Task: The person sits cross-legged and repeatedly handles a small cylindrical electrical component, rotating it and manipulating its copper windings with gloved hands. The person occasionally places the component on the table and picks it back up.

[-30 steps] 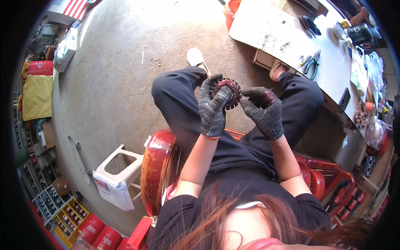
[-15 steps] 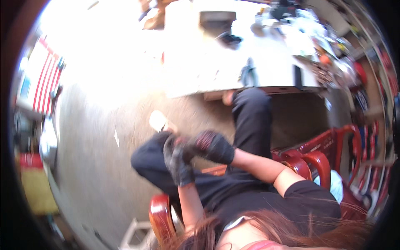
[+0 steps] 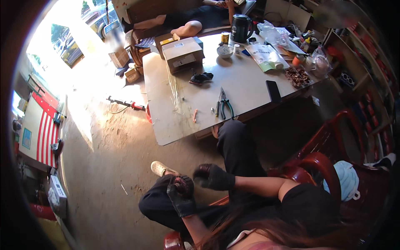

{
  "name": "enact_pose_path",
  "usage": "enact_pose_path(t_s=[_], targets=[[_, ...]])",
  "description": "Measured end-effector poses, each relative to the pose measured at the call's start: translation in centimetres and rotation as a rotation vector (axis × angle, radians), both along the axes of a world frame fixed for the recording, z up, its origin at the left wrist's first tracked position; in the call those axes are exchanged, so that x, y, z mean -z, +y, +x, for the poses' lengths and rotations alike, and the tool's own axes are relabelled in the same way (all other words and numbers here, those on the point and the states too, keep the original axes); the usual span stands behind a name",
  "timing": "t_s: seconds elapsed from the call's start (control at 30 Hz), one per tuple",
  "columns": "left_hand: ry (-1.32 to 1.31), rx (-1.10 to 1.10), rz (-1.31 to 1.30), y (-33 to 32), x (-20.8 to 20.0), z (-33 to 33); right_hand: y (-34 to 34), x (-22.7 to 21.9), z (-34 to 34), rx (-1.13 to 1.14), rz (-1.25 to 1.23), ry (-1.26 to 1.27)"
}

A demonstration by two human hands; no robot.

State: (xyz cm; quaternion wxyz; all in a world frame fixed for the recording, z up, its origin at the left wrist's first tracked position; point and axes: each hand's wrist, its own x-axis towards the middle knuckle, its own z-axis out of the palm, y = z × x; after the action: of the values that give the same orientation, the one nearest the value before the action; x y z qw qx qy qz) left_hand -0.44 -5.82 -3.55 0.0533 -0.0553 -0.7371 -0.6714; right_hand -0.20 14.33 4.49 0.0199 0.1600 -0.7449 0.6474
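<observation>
Both my hands wear black gloves with dark reddish patches over the curled fingers, and they hover above my lap, slightly apart. My left hand [image 3: 182, 196] is closed by my left knee, with a ridged, reddish-brown patch at its top; whether that is glove or a held thing I cannot make out. Just to its right, my right hand [image 3: 213, 176] is also closed, its fingers turned toward the left one and its contents hidden. Ahead on the table [image 3: 246, 89] lie pliers with green-and-black handles [image 3: 226, 109], a small orange-red piece [image 3: 195, 115] and a black crumpled item [image 3: 201, 78].
On the table stand a cardboard box [image 3: 182, 54], a dark jug [image 3: 242, 28], a bowl [image 3: 225, 51], a black phone [image 3: 273, 91] and a tray of brown pieces [image 3: 297, 76]. Another person's legs [image 3: 187, 25] show beyond. Red chair arms [image 3: 321, 166] flank me.
My hands were overlapping and have drawn apart, the right one moving right and down. The view has shifted and sharpened, bringing more of the table and the other person into sight.
</observation>
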Motion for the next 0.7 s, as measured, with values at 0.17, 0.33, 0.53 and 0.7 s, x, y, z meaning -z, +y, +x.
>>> enact_pose_path(t_s=[0.17,0.33,0.53,0.7], targets=[[-0.592,-0.056,1.128,3.3,-8.3,-0.3,0.5,1.9,1.1,0.135,-0.387,-0.430],[-0.335,-0.041,1.169,2.1,-4.9,-0.1,2.4,1.0,-0.4,0.401,-0.517,-0.409],[-0.292,-0.164,1.137,3.2,-6.3,0.4,0.3,-0.6,0.3,-0.042,-0.283,-0.656],[-0.156,-0.088,0.868,4.7,-8.1,0.8,-1.4,0.9,-0.2,-0.157,-0.236,-0.734]])
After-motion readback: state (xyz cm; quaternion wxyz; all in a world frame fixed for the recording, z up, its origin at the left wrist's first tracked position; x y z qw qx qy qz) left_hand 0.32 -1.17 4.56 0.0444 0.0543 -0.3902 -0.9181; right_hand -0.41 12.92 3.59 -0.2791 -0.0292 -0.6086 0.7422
